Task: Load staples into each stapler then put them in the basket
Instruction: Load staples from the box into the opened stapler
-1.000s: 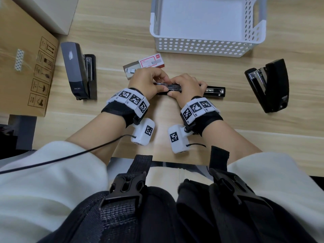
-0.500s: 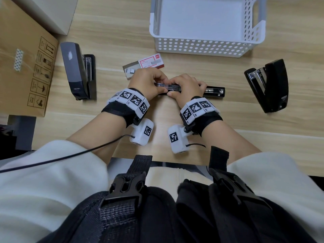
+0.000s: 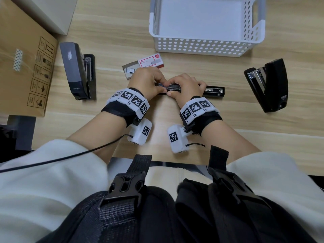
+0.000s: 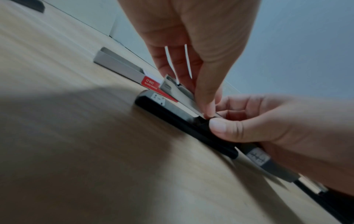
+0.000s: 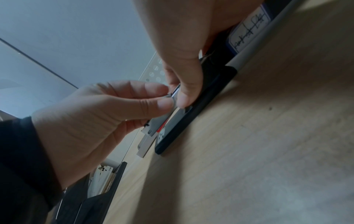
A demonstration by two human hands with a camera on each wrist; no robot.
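The right hand [image 3: 185, 86] clamped the opened stapler [image 3: 213, 89] flat on the table [image 3: 175, 120], steadying its channel while the left hand [image 3: 146, 81] pinched a staple strip [image 5: 169, 96] into it.

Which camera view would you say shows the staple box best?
The head view: the staple box lies whole, its tray slid out with staples showing. The left wrist view gives only its side; the right wrist view, a sliver behind the hands.
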